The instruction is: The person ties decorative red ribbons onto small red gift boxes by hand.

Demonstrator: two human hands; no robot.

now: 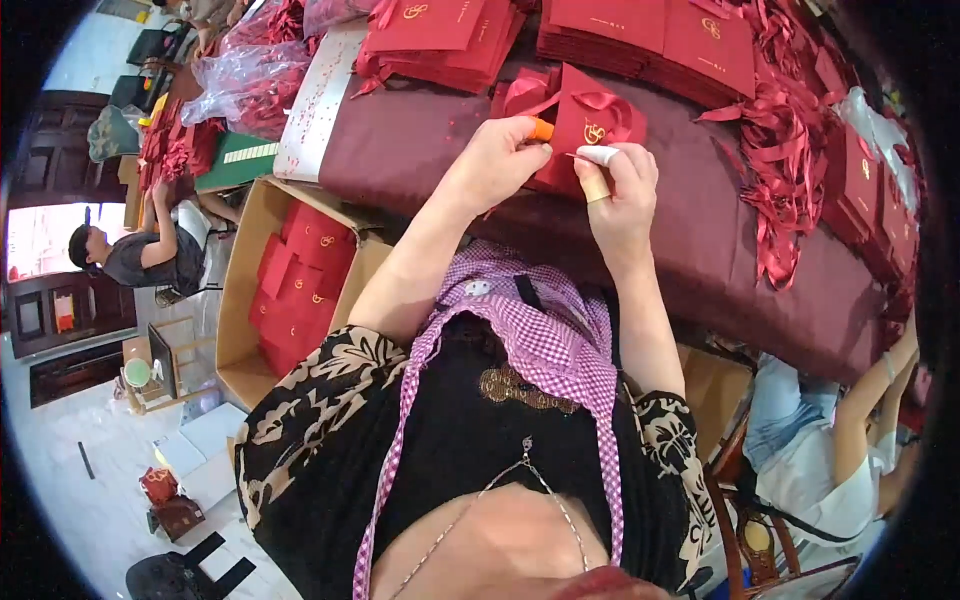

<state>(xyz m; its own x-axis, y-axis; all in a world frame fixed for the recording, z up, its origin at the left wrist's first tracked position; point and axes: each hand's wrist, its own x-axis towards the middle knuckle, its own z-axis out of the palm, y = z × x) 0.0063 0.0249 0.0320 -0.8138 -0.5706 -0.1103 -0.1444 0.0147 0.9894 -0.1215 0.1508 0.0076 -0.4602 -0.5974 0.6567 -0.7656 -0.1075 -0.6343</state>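
At the table's near edge lies a red paper gift bag (572, 112) with a gold emblem and a looped red ribbon (606, 108). Over its near side my left hand (500, 158) is closed in a pinch, an orange cover on one fingertip. What it pinches, if anything, is hidden. Just to the right, my right hand (622, 190) has thumb and fingers pressed together, with a white cover on one finger and yellowish tape on the thumb. A thin reddish strand shows at its fingertips, pointing toward the left hand. The two hands are slightly apart.
Stacks of flat red bags (432, 35) line the table's far side, with another stack (650, 45) beside them. Loose red ribbons (785, 170) hang at right. A cardboard box (233, 330) holding red bags stands at my left. Other people (165, 250) sit left and right.
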